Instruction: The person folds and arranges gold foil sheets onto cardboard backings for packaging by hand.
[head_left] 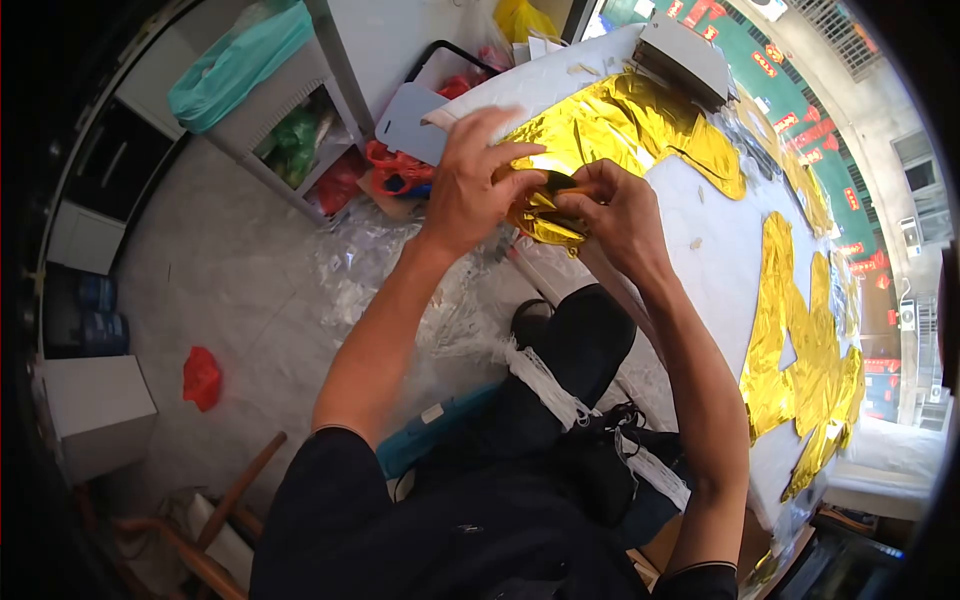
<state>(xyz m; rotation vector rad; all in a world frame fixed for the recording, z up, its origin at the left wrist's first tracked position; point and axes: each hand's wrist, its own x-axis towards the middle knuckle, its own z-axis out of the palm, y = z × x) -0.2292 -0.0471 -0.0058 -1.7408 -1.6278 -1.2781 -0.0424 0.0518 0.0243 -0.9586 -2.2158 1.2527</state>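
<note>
A crumpled piece of shiny gold foil [555, 228], which looks like a flat foil balloon, hangs between my hands above the table's near edge. My left hand [467, 180] holds its left side at the thumb and forefinger; the upper fingers are raised and smeared by motion. With thumb and fingertips pinched together, my right hand [622, 215] grips the foil's upper right side. A dark gap shows in the foil between the two hands. Right behind them, a larger gold foil sheet [600, 120] lies on the white-covered table [690, 215].
More flat gold foil shapes [775, 330] lie along the table's right side. A grey box [685, 60] stands at its far end. Bundles of white string [545, 385] rest on my lap. Clear plastic wrap [400, 285] and a red bag [201, 378] are on the floor.
</note>
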